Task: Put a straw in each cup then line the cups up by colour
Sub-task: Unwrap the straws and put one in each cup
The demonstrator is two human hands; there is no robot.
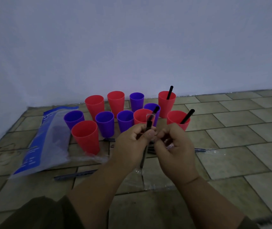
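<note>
Fingers (146, 135) of left hand (130, 143) grip straw (149, 125), right hand (175, 147) pinches wrapper (169, 143).

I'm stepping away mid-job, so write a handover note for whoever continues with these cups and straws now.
Left hand grips a black straw; right hand pinches its clear wrapper.
Done: back red cup and right red cup hold straws; the rear-right purple cup seems to.
Left: eight other cups need straws; colours are mixed, nothing lined up.
Wrapped straws lie on the floor.

Dim room: pale bare wall (132, 38), tan tiled floor (239, 138).
</note>
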